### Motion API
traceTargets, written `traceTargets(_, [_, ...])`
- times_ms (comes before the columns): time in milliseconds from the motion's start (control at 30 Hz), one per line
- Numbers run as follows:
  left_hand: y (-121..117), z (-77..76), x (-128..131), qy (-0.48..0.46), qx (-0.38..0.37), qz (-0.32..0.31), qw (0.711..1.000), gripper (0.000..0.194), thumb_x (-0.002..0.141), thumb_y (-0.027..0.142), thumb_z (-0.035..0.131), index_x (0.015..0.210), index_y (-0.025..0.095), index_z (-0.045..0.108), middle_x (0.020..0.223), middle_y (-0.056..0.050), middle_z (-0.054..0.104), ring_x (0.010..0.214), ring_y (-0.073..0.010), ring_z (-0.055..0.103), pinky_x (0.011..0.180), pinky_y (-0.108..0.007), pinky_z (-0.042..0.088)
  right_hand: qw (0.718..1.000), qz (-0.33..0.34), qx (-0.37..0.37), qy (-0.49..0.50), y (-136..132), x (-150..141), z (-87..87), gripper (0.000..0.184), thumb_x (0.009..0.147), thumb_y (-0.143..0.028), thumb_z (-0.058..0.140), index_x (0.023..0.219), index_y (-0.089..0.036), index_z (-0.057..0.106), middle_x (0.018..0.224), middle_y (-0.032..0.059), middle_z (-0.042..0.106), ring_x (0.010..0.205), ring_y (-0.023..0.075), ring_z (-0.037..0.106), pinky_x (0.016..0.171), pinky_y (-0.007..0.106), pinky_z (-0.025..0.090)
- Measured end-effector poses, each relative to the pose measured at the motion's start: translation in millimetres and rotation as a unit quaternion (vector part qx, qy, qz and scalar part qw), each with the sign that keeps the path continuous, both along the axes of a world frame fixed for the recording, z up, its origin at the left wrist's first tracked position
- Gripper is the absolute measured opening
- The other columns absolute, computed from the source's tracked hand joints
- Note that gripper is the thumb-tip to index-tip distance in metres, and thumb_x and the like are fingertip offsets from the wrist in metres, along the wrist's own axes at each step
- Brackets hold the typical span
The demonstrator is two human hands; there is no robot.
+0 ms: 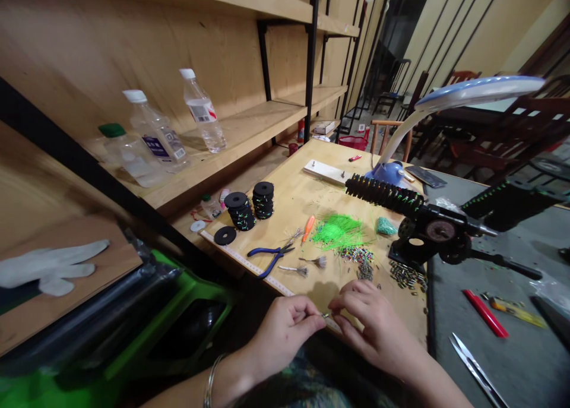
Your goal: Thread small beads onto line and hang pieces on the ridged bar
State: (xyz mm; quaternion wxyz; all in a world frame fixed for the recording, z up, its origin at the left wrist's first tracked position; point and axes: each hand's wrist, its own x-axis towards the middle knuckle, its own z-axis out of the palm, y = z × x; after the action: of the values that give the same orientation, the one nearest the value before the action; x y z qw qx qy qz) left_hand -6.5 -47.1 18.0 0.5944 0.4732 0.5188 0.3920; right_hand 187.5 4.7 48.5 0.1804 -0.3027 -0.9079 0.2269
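Observation:
At the table's near edge, my left hand (289, 331) pinches a small shiny brass-coloured metal piece (326, 316) between thumb and forefinger. My right hand (371, 322) is close beside it, fingers curled toward the piece; whatever its fingertips hold is too small to make out. Ahead of my hands lie two frayed grey tufts on thin stems (318, 262) and blue-handled pliers (274, 258). Beyond them are bright green strands (338, 231), multicoloured beads (356, 255) and small grey pieces (365, 271). A pile of metal pieces (407, 277) is to the right.
A black clamp-like machine (440, 233) and a blue-based lamp (385, 171) stand at the right. Black spools (240, 211) stand at the left. Tweezers (476, 366) and a red-handled tool (485, 314) rest on the grey surface. Bottles (202, 114) line a shelf.

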Motion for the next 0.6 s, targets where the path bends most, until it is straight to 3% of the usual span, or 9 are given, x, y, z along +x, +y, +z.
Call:
traceTargets(233, [-1,-1.1,0,-0.004,0.003,-0.003,1.000,0.020,0.077,0.031,0.065,0.067,0.014,0.061,0.059,0.003,0.051,0.060,-0.0111,0.043,0.058,-0.023,0.033,0.999,0.006,0.032,0.024,0,-7,-4.2,0.016,0.086,-0.011,0.046,0.080,-0.020,0.058,0.070,0.0041,0.061,0.073,0.0199,0.053,0.068,0.034,0.040])
traceTargets(600, [1,1.5,1,-0.013,-0.003,0.000,1.000,0.018,0.076,0.028,0.063,0.066,0.014,0.060,0.060,0.003,0.052,0.060,-0.0109,0.044,0.059,-0.023,0.034,1.000,0.003,0.007,0.020,0,-2,1.3,0.014,0.085,-0.011,0.049,0.089,-0.021,0.057,0.076,0.0035,0.063,0.076,0.0204,0.055,0.071,0.035,0.039])
